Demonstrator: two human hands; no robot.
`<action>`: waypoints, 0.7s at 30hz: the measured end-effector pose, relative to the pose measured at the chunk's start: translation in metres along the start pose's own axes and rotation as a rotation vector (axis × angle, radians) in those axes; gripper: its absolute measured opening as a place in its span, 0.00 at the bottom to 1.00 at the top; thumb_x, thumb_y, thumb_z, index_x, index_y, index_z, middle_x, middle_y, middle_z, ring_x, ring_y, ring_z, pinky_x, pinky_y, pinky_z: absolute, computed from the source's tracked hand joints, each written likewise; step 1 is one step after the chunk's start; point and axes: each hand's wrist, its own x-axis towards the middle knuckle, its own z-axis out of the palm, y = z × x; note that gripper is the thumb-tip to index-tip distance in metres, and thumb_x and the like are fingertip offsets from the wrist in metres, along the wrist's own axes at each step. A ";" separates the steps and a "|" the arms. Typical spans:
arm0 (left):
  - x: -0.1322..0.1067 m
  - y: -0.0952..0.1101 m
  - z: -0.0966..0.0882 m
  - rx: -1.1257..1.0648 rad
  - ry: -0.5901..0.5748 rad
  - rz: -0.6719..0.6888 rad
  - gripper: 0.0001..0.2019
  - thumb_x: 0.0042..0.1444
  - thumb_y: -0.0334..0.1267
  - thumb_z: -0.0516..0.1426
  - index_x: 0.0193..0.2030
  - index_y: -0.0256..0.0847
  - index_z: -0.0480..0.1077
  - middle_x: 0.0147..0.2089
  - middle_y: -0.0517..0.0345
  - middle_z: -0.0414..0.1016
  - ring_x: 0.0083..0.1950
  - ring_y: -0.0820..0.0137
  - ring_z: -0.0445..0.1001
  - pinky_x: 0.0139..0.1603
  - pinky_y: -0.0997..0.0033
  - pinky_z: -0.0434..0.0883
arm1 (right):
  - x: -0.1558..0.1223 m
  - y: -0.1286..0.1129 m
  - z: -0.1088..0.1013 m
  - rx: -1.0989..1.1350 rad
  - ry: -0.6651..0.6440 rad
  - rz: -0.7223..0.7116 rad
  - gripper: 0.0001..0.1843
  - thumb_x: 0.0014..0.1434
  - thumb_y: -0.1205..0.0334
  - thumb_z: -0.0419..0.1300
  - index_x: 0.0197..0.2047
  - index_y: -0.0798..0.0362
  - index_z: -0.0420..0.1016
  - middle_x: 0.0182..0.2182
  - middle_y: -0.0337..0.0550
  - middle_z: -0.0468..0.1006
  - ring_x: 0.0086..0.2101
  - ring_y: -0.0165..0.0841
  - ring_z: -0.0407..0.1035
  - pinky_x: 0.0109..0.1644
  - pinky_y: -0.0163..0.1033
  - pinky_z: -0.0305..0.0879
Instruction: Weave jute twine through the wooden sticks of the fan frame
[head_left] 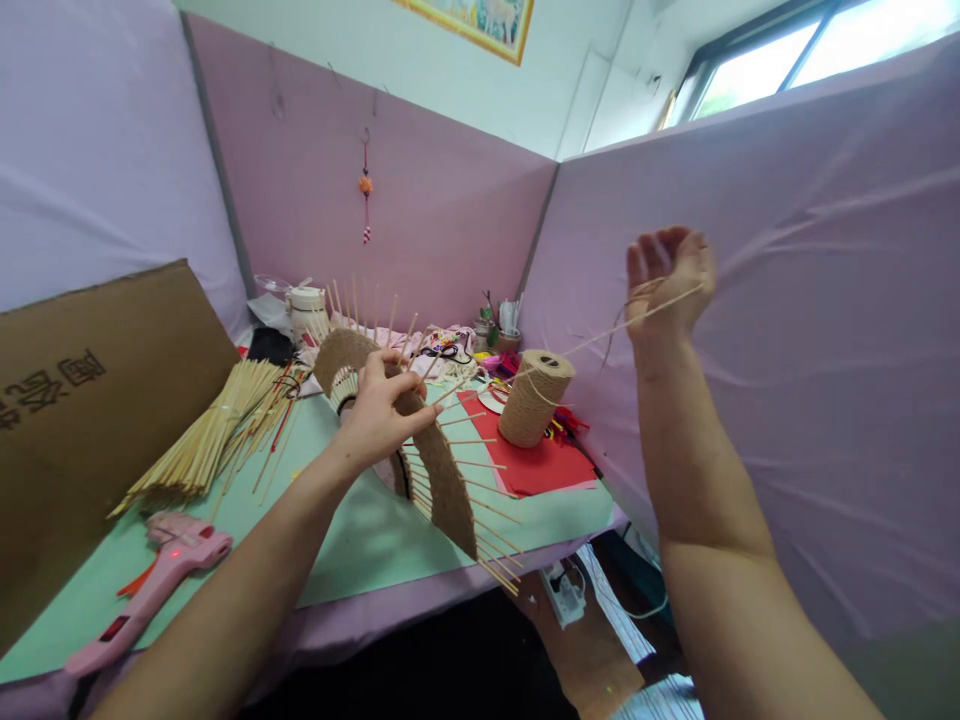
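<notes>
My left hand [386, 408] grips the top edge of a round woven piece [442, 470] made of jute twine wound around thin wooden sticks that radiate outward. It stands on edge on the green table [360, 545]. My right hand [666, 285] is raised high to the right, fingers curled around a strand of jute twine [600, 340] pulled taut from the woven piece. A large spool of the same twine [534, 397] stands upright on red paper [536, 462] between the two hands.
A bundle of wooden sticks [214, 430] lies at left, beside a leaning cardboard sheet [90, 400]. A pink glue gun [150, 585] rests near the front edge. Cups, scissors and craft clutter [450, 350] fill the back. Pink partition walls enclose the desk; a power strip [564, 592] lies on the floor.
</notes>
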 end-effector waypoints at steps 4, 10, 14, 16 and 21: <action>0.000 -0.001 0.000 0.001 0.003 -0.001 0.10 0.50 0.44 0.63 0.32 0.41 0.72 0.53 0.53 0.56 0.60 0.58 0.59 0.67 0.51 0.58 | 0.003 -0.050 -0.030 -0.153 0.232 -0.307 0.07 0.63 0.55 0.53 0.41 0.48 0.65 0.42 0.45 0.70 0.38 0.32 0.73 0.33 0.37 0.68; 0.000 0.000 0.002 -0.012 0.011 0.010 0.10 0.50 0.44 0.63 0.32 0.40 0.71 0.54 0.52 0.56 0.60 0.58 0.59 0.67 0.50 0.57 | -0.078 -0.110 -0.133 -0.947 -0.031 -0.260 0.12 0.55 0.50 0.65 0.41 0.44 0.77 0.33 0.49 0.78 0.34 0.42 0.75 0.39 0.51 0.70; 0.001 0.001 0.003 -0.012 0.007 0.009 0.10 0.50 0.45 0.62 0.32 0.40 0.72 0.54 0.52 0.56 0.60 0.57 0.58 0.66 0.50 0.58 | -0.142 -0.106 -0.171 -0.786 -1.064 0.403 0.29 0.39 0.47 0.74 0.48 0.33 0.78 0.44 0.50 0.81 0.41 0.50 0.77 0.44 0.52 0.75; 0.001 0.001 0.003 -0.005 0.005 0.011 0.10 0.50 0.45 0.62 0.32 0.40 0.72 0.54 0.52 0.56 0.60 0.57 0.59 0.67 0.49 0.58 | -0.157 -0.092 -0.167 -0.632 -1.235 0.567 0.35 0.42 0.48 0.73 0.56 0.34 0.74 0.54 0.47 0.77 0.53 0.49 0.72 0.56 0.51 0.71; 0.000 -0.002 0.002 0.002 0.011 0.020 0.11 0.51 0.45 0.62 0.32 0.40 0.71 0.54 0.52 0.56 0.62 0.56 0.58 0.67 0.50 0.57 | -0.168 -0.024 -0.108 -0.517 -0.825 0.639 0.23 0.56 0.46 0.62 0.52 0.49 0.75 0.53 0.51 0.76 0.53 0.44 0.71 0.59 0.52 0.65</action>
